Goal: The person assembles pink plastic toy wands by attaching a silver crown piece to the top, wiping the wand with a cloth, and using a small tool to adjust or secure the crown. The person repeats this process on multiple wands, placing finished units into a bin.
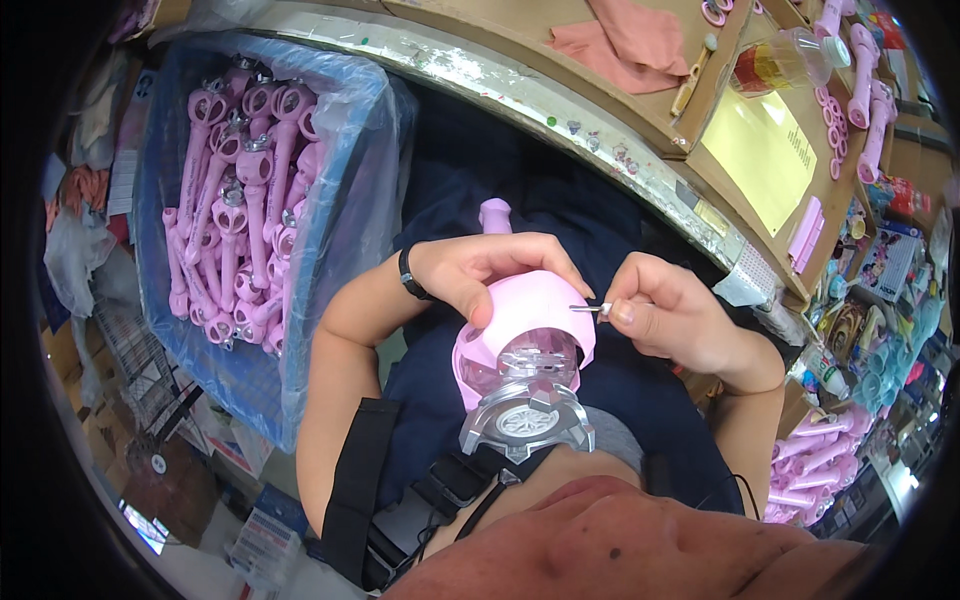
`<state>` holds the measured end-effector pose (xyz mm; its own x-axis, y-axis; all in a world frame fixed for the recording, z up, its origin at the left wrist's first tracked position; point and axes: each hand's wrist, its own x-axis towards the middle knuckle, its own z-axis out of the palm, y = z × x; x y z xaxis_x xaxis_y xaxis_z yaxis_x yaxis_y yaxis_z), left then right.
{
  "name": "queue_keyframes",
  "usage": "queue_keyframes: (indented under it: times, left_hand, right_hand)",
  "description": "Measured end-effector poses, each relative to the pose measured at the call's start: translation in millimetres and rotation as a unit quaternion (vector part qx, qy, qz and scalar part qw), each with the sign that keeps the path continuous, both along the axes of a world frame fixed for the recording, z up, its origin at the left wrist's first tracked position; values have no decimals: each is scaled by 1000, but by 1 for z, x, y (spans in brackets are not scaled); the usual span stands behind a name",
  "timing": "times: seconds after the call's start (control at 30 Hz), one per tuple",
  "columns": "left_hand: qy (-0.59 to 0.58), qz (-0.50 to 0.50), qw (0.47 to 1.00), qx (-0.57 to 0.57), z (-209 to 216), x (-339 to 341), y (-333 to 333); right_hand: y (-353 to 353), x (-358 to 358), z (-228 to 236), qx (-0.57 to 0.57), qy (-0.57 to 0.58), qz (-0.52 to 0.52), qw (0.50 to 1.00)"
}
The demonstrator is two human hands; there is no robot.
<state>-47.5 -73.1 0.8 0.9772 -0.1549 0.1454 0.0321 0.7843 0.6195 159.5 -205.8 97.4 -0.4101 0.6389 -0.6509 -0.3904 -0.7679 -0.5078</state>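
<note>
Head view: a pink wand, its clear dome and silver crown toward the wearer, sits in the left hand, that grip clamped around the pink head. Opposite, the right hand pinches a slim metal pin, thumb and finger together, its tip at the pink shell; whether it has entered cannot be told. Pushed askew, the pin could skid and scratch the plastic; a loose left grip could let the smooth, rounded head roll, and a slip might drop the wand into the lap. Left of the grips, a lined blue crate holds more wands; ahead and right, the surface bears a yellow sheet.
</note>
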Motion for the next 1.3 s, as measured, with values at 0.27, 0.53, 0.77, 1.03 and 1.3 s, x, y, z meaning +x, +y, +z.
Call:
queue_keyframes:
  times: [0.27, 0.53, 0.77, 1.03, 1.3]
  left_hand:
    - [-11, 3, 1000, 11, 0, -2, -1]
    - [-21, 11, 1000, 1, -2, 2, 1]
    - [-32, 8, 999, 10, -2, 3, 0]
    - [-14, -5, 1000, 25, 1, 7, 0]
    - [16, -1, 1000, 7, 0, 6, -2]
  right_hand:
    - [1, -12, -47, 720, -491, -58, 487]
    - [-5, 0, -12, 108, -42, -49, 992]
    - [-4, -11, -22, 578, -504, 54, 640]
    - [-3, -4, -15, 489, -350, 57, 797]
    - [0, 11, -7, 42, -28, 95, 994]
